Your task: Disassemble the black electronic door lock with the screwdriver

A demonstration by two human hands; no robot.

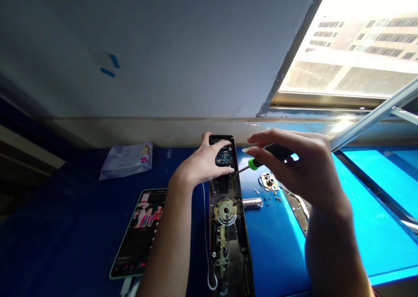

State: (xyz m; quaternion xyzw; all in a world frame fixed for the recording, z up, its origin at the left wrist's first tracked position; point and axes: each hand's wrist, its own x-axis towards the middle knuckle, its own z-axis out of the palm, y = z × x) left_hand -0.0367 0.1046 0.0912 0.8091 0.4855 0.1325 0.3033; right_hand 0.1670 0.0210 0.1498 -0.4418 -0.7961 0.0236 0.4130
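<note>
A long black door-lock housing point(235, 240) lies lengthwise on the blue table, its inside facing up. At its far end a dark circuit board point(224, 156) shows; a round metal part point(226, 210) sits around the middle. My left hand point(209, 160) grips the far end, fingers spread across the board and thumb beside the screwdriver's tip. In my right hand point(294, 162) is a screwdriver point(253, 164) with a black handle and green collar. It slants down left, its tip at the housing just below the board. Whether the tip sits in a screw I cannot tell.
Right of the housing are a silvery cylinder point(253, 203), several small screws point(267, 199), a small wired part point(269, 181) and a dark panel point(298, 207). A lit phone point(140, 231) and a soft purple packet point(127, 161) lie left. A white cable point(205, 231) runs alongside the housing. Metal tubing point(369, 114) slants at right.
</note>
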